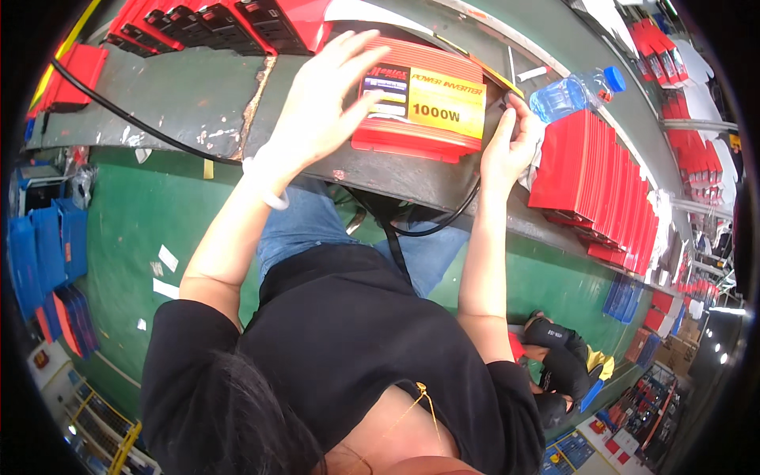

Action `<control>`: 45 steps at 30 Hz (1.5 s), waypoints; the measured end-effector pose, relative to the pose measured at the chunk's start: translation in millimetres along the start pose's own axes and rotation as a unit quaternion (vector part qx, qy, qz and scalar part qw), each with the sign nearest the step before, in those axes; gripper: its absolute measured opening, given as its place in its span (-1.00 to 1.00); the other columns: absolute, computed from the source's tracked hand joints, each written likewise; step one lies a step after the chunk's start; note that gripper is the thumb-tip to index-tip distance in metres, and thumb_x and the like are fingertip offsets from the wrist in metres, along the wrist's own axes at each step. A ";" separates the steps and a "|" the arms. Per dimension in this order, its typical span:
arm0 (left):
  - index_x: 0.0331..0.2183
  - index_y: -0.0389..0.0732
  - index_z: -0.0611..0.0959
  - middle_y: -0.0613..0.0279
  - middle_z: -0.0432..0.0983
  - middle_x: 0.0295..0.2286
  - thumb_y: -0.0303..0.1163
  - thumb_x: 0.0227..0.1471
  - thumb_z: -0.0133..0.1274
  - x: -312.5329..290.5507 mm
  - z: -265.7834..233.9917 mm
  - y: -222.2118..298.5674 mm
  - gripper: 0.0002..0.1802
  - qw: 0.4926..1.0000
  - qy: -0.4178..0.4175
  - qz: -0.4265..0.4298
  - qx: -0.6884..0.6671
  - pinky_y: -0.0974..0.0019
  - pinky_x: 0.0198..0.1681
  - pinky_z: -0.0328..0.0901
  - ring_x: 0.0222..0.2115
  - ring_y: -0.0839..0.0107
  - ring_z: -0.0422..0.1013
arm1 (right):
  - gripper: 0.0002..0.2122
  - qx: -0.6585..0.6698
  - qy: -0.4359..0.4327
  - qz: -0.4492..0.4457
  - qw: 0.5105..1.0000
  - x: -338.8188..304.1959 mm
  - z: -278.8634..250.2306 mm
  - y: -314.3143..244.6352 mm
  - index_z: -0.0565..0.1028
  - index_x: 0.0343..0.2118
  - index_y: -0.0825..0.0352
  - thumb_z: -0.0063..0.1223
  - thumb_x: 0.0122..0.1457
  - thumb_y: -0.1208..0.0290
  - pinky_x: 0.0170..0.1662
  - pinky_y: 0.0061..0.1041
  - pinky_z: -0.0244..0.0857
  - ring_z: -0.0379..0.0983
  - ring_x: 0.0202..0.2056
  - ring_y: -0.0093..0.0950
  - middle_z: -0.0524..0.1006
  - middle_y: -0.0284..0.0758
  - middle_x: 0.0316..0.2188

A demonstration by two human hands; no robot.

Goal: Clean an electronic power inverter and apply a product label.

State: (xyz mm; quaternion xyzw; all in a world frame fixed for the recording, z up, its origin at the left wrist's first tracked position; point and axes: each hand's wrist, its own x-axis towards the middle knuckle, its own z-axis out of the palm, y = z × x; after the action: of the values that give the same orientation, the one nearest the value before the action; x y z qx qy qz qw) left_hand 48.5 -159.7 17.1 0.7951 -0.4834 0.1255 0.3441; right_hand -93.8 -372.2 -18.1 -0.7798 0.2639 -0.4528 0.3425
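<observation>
A red ribbed power inverter (421, 138) lies on the grey workbench in front of me, a yellow and black label (446, 104) on its top face. My left hand (324, 99) is at its left end, fingers spread and thumb over the label's left edge, gripping nothing. At the right end is my right hand (511, 142), its fingers curled and the thumb close to the index finger. Whatever may be between those fingertips is too small to make out. A black cable (443, 231) loops below the bench edge under my right wrist.
Red casings (590, 170) stand in a tight row on the right, beside a clear bottle with a blue cap (613, 78). More red units with black end panels (273, 28) line the back left. Another black cable (142, 125) crosses the bench (186, 91). Blue bins (47, 245) stand left.
</observation>
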 end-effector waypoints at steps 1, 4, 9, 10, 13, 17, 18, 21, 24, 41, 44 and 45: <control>0.02 -0.09 0.41 0.15 0.18 0.09 -0.32 -0.06 0.06 1.2 0.1 5.7 -0.47 0.999 -0.032 0.033 -0.029 0.11 0.17 -0.03 0.15 0.15 0.05 | -0.81 0.019 -0.009 -0.025 0.999 -3.2 -2.7 -2.1 0.44 -0.16 0.39 -0.15 0.20 0.52 -0.05 -0.55 0.20 0.35 -0.17 -0.55 0.45 -0.29 -0.21; 0.02 -0.05 0.41 0.21 0.16 0.11 -0.31 -0.06 0.07 1.5 2.8 18.1 -0.47 0.993 -0.093 0.069 -0.016 0.00 0.18 -0.08 0.16 0.16 0.02 | -0.81 -0.009 -0.045 -0.061 0.997 -13.6 -13.7 -10.9 0.44 -0.16 0.40 -0.18 0.20 0.54 0.01 -0.52 0.17 0.34 -0.11 -0.51 0.45 -0.30 -0.17; 0.02 -0.05 0.42 0.16 0.18 0.10 -0.33 -0.09 0.10 2.9 8.5 13.8 -0.45 0.996 -0.080 0.033 -0.020 0.02 0.18 -0.07 0.16 0.16 0.04 | -0.81 -0.003 -0.032 -0.037 0.999 -18.2 -20.6 -10.5 0.46 -0.21 0.39 -0.12 0.13 0.54 -0.04 -0.46 0.19 0.36 -0.15 -0.39 0.46 -0.26 -0.27; 0.00 -0.07 0.44 0.15 0.21 0.08 -0.35 -0.08 0.09 2.2 9.1 10.4 -0.48 0.998 -0.056 0.027 -0.026 0.10 0.17 -0.02 0.13 0.16 0.08 | -0.81 -0.006 -0.029 -0.038 0.999 -16.6 -22.1 -8.5 0.46 -0.21 0.39 -0.12 0.13 0.54 -0.04 -0.46 0.19 0.36 -0.15 -0.39 0.46 -0.26 -0.27; -0.03 -0.11 0.47 0.14 0.25 0.05 -0.38 -0.08 0.09 -1.3 8.0 2.5 -0.51 0.999 -0.015 0.002 -0.037 0.17 0.16 0.03 0.11 0.15 0.12 | -0.84 -0.039 -0.043 -0.033 0.998 -8.5 -22.6 -2.9 0.46 -0.24 0.40 -0.09 0.13 0.53 -0.07 -0.50 0.20 0.37 -0.19 -0.44 0.47 -0.27 -0.28; -0.09 -0.14 0.51 0.14 0.32 -0.01 -0.32 -0.10 0.13 -1.6 4.6 -0.7 -0.55 0.995 0.033 -0.038 -0.080 0.20 0.09 0.13 0.04 0.17 0.22 | -0.85 0.040 -0.066 0.065 0.995 -2.3 -22.8 0.3 0.50 -0.25 0.37 -0.06 0.18 0.46 -0.16 -0.65 0.24 0.39 -0.27 -0.63 0.52 -0.37 -0.35; -0.11 -0.16 0.52 0.13 0.34 -0.04 -0.34 -0.12 0.14 -0.9 1.8 0.0 -0.55 0.996 0.038 -0.035 -0.069 0.20 0.06 0.17 0.01 0.17 0.26 | -0.85 0.044 -0.097 0.116 0.988 -3.8 -23.8 -1.4 0.50 -0.27 0.37 -0.04 0.17 0.45 -0.18 -0.66 0.24 0.39 -0.29 -0.65 0.52 -0.39 -0.37; -0.12 -0.18 0.53 0.13 0.35 -0.05 -0.34 -0.13 0.14 -2.2 1.7 2.9 -0.56 0.996 0.032 -0.022 -0.075 0.20 0.05 0.17 -0.01 0.17 0.27 | -0.86 0.054 -0.156 0.129 0.978 -8.3 -26.3 12.7 0.52 -0.30 0.38 -0.02 0.16 0.44 -0.29 -0.70 0.23 0.36 -0.40 -0.70 0.52 -0.43 -0.43; -0.12 -0.19 0.52 0.12 0.35 -0.05 -0.38 -0.14 0.15 -0.1 6.9 7.7 -0.55 0.995 0.023 -0.014 -0.092 0.21 0.05 0.16 -0.01 0.19 0.27 | -0.86 0.028 -0.171 0.094 0.980 -12.0 -28.4 3.8 0.52 -0.30 0.37 -0.01 0.15 0.45 -0.31 -0.70 0.22 0.34 -0.42 -0.70 0.52 -0.44 -0.44; -0.11 -0.17 0.51 0.15 0.37 -0.07 -0.35 -0.12 0.12 45.3 23.9 24.2 -0.55 0.993 -0.013 0.090 -0.079 0.19 0.04 0.18 -0.01 0.19 0.27 | -0.89 -0.023 -0.152 0.067 0.986 -12.1 -26.0 -20.3 0.50 -0.37 0.39 0.11 0.00 0.54 -0.39 -0.73 0.24 0.33 -0.50 -0.73 0.49 -0.44 -0.51; -0.22 -0.17 0.58 0.20 0.43 -0.17 -0.38 -0.18 0.14 71.7 36.4 32.9 -0.64 0.970 -0.040 0.226 -0.079 0.23 -0.05 0.24 -0.10 0.20 0.34 | -0.89 -0.048 -0.170 0.092 0.980 -9.0 -27.0 -27.1 0.47 -0.40 0.40 0.11 -0.01 0.56 -0.37 -0.72 0.24 0.33 -0.48 -0.71 0.48 -0.42 -0.51; -0.22 -0.17 0.58 0.20 0.43 -0.17 -0.38 -0.18 0.14 78.2 40.9 31.1 -0.64 0.973 -0.038 0.215 -0.076 0.23 -0.05 0.24 -0.10 0.20 0.34 | -0.89 -0.046 -0.181 0.090 0.978 -9.0 -22.0 -29.0 0.47 -0.40 0.40 0.11 -0.01 0.56 -0.37 -0.72 0.24 0.33 -0.48 -0.71 0.48 -0.42 -0.51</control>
State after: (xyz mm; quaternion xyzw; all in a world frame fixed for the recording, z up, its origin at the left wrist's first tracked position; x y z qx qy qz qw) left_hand 55.6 -249.5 42.1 0.6480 -0.6641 0.1285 0.3500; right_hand -114.4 -354.1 7.3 -0.8369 0.2874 -0.2584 0.3875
